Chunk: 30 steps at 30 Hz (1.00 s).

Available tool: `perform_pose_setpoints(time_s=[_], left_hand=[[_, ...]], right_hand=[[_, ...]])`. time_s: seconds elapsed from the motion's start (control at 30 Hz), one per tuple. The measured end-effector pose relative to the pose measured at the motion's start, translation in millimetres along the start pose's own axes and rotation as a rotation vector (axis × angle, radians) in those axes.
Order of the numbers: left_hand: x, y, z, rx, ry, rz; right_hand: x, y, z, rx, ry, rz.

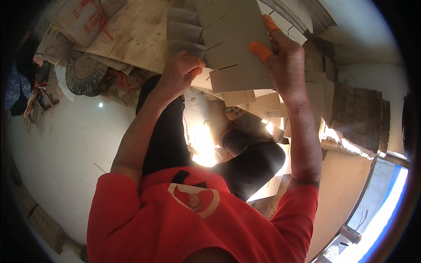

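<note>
A slotted grey cardboard sheet [237, 44] stretches away from me at the top centre, with short cuts along its left side. My right hand [285, 55] grips its right edge, an orange-covered thumb lying over the face. Left of the sheet, several upright cardboard strips [184, 33] stand in a row, joined to it at the slots as far as I can see. My left hand [180, 72] is closed in a pinch by the nearest strips, its fingertips also covered in orange. What sits between those fingertips is hidden.
Under the sheet lie more cardboard pieces [258, 103]. Stacked slotted cardboard [359, 114] stands at the right. A wooden board [136, 35] and a printed carton [79, 19] are at the upper left, near a round ribbed dark object [85, 74]. Bright sunlight falls between my legs.
</note>
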<state>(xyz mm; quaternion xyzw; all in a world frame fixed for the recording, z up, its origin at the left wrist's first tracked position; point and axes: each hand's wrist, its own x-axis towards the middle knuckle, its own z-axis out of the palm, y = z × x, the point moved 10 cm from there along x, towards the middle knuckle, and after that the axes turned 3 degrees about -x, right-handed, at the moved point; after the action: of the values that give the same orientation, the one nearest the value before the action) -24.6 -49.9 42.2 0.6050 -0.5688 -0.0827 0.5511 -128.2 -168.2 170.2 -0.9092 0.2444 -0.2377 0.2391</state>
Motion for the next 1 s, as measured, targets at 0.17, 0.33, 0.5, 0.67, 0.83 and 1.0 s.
perform_pose_setpoints(time_s=[0.17,0.33,0.5,0.67,0.83,1.0], left_hand=[[2.1,-1.4,0.6,0.028,0.026,-0.02],[0.4,-4.8,0.3,0.02,0.033,-0.034],[-1.3,-6.9,2.6,0.055,-0.016,-0.045],[-1.5,-7.3,2.7,0.022,-0.008,-0.068],[-0.3,-8.5,4.5,0.047,0.014,-0.068],[3.5,-11.9,5.1,0.028,0.029,-0.111]], right_hand=[[5.0,-4.9,9.0,0.008,-0.062,-0.046],[2.4,-23.1,0.6,-0.109,0.084,-0.177],[-6.5,-10.6,9.0,-0.025,0.018,0.0],[-4.2,-7.0,29.4,0.013,-0.057,-0.071],[-2.5,7.6,82.5,-0.058,-0.229,-0.178],[0.2,8.8,95.0,-0.063,-0.516,-0.041]])
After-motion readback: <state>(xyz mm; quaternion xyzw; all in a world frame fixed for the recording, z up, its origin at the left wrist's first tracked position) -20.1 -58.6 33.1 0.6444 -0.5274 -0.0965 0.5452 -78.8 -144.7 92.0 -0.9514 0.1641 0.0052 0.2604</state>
